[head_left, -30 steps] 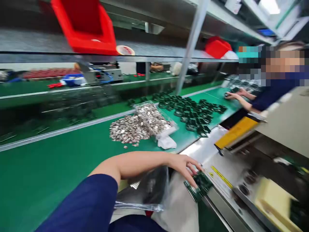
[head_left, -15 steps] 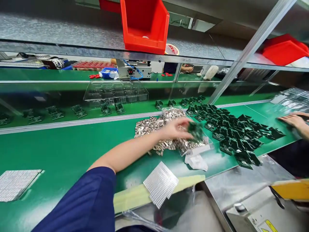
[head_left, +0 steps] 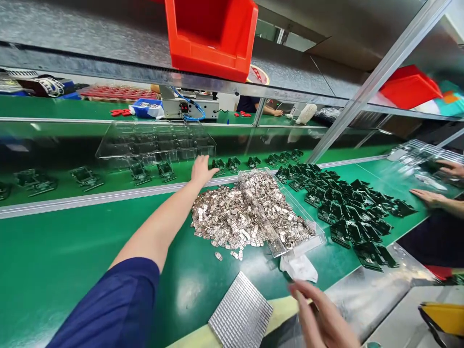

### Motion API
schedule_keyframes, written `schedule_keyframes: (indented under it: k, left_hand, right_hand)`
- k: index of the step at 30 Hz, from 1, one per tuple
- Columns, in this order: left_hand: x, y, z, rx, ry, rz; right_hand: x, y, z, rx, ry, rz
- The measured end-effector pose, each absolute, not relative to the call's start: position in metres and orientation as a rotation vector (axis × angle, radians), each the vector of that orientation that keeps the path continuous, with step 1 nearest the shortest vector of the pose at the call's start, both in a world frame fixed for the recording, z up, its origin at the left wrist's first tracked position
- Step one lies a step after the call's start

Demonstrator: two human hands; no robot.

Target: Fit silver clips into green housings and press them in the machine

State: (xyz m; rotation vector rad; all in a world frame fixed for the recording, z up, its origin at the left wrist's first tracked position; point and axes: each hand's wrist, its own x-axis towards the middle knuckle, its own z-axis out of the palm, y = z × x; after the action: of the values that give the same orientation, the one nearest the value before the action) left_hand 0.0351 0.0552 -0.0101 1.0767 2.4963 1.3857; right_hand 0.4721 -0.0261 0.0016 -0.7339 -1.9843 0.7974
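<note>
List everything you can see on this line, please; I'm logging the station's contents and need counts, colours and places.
Metal clips: a large heap, silvery, centre of the green bench.
Clear bag: one, full of clips, right of the heap.
Circuit boards: dozens, dark green, piled right of the bag; more in a row on the far belt.
Clear tray: one, transparent, on the far belt.
Gridded sheet: one, silvery, near bench edge.
White paper scrap: one, beside the bag.
Red bins: two, on the upper shelf.
Co-worker's hands: two, far right, on the bench.
Left hand: reaching to the far belt, fingers on a board there.
Right hand: bottom edge, fingers spread, holding nothing.
</note>
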Motion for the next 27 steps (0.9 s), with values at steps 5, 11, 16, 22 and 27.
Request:
schedule_keyframes:
  k: [5,11,16,22,27]
  left_hand:
    - [-0.017,-0.020,-0.007,0.905,3.043,1.103]
    - [-0.020,-0.049,0.001,0.987,2.979,0.941]
    - [0.051,-0.098,-0.003,1.311,2.891,0.968]
    - [0.130,-0.182,-0.032,1.288,2.764,0.992]
    - [0.141,-0.217,-0.041,1.076,2.633,1.066]
  right_hand:
    - [0.366,0.016,-0.007,-0.839,-2.565,0.602]
    - [0.308,0.033,-0.012,-1.067,-2.707,0.424]
    - [0.314,0.031,-0.020,-1.035,-2.645,0.460]
    - [0.334,0.030,-0.024,-0.932,-2.431,0.696]
    - [0.368,0.005,-0.011,-0.789,-2.074,1.253]
